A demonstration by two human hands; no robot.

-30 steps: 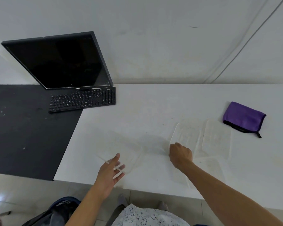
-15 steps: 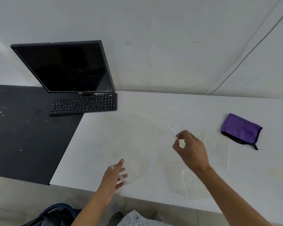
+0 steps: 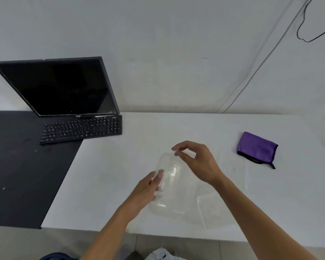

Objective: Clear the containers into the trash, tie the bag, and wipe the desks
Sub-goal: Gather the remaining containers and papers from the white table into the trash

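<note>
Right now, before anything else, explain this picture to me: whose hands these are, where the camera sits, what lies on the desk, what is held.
No machine here: a person works with two bare hands, and the one picture comes from a camera worn on the head, looking forward and down. The left hand holds a clear plastic box by its side; the right hand pinches its far rim, so both have a grip on it. Another clear tray lies on the white desk by the right forearm, and a purple cloth farther right. At the left, a monitor and keyboard sit where a black desk meets the white one.
</note>
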